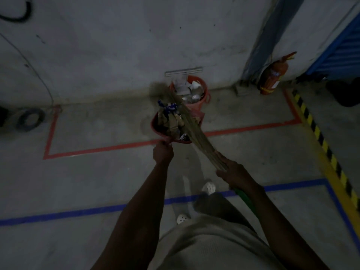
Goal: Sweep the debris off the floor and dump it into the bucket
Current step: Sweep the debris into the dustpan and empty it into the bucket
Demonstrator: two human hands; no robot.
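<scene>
Paper-filled orange bucket beyond wrapper-heaped red dustpan in grip of left hand, broom in grip of right hand.

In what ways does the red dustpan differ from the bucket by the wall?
The dustpan is held by the left hand; the bucket stands on the floor against the wall, no hand on it. The dustpan is shallow, the bucket deep and round. Both are reddish and hold debris.
</scene>
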